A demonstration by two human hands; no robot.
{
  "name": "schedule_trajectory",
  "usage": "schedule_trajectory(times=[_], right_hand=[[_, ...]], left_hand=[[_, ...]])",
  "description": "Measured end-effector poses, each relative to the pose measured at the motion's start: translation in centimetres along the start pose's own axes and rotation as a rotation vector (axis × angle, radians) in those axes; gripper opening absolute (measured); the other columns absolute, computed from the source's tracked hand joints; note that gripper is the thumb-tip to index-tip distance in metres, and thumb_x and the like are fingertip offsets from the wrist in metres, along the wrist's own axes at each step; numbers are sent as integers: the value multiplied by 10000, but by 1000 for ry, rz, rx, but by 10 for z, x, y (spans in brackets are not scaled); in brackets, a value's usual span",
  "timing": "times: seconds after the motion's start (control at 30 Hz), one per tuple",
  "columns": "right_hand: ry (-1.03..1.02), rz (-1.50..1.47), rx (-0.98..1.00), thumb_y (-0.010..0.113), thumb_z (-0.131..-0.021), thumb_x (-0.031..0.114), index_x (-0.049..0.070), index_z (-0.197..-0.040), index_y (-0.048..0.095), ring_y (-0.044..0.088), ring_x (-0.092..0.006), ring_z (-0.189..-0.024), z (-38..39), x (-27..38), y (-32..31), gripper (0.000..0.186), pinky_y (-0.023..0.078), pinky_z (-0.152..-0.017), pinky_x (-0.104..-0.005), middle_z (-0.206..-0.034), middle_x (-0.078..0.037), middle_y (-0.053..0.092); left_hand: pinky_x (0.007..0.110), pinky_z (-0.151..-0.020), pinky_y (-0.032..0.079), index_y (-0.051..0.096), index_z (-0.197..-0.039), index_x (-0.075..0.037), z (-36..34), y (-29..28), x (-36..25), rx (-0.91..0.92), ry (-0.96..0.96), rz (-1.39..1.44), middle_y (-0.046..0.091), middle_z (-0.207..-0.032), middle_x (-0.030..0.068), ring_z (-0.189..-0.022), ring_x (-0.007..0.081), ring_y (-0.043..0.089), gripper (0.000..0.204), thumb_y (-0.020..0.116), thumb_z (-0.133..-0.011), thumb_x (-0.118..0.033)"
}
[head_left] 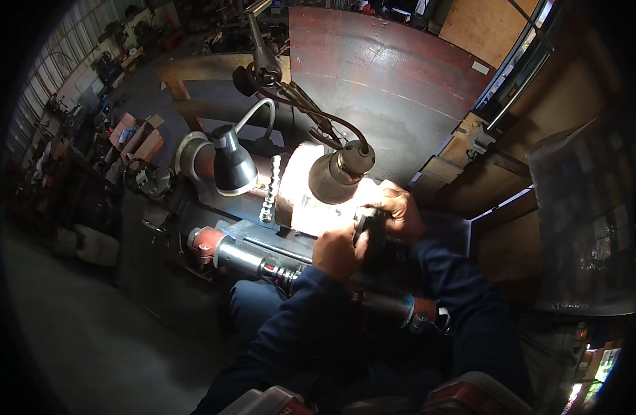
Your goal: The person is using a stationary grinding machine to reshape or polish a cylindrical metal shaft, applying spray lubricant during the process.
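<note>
Under the bright work lamp (335,178), my left hand (337,250) is closed, its fingers curled at the near side of a dark block-like part (373,234). My right hand (401,211) is bent round the far right side of the same part, fingers closed. What kind of part it is cannot be made out in the shadow. Just left of my hands, a wide round workpiece (290,200) sits in the machine, its lit face washed out by glare. A segmented coolant hose (270,190) stands upright beside it.
A second lamp (234,162) on a bent neck hangs to the left. Along the near side run a metal cylinder (238,256) with a red end and another cylinder (387,308). A reddish metal guard (394,62) rises behind. Cardboard boxes (137,138) lie at far left.
</note>
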State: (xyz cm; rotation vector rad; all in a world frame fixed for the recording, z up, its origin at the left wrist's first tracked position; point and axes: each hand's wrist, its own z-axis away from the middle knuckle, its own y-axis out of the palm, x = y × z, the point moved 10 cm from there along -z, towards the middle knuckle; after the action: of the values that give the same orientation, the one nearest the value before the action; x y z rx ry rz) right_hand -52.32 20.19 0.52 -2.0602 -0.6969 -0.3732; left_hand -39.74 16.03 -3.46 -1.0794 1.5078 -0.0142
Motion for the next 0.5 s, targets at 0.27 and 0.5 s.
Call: schedule_trajectory(times=[0.27,0.5], right_hand=[[268,163,-214,509,-678,-52,20,-1027,686,652,-362,-891,-1,-22,-24,399,527,-805,-368,-1046,-202,670],[515,-164,-305,481,-738,-57,6,-940,688,678,-280,-786,26,-97,2,296,533,-711,-350,-876,-158,702]], left_hand=[[449,-712,539,677,-948,-24,-3,2,-6,105,-21,-85,676,-794,198,-783,382,672,315,702,-786,-294],[435,-750,536,684,-861,-3,7,19,21,265,-148,-244,671,-808,201,-823,366,668,253,716,-751,-229]])
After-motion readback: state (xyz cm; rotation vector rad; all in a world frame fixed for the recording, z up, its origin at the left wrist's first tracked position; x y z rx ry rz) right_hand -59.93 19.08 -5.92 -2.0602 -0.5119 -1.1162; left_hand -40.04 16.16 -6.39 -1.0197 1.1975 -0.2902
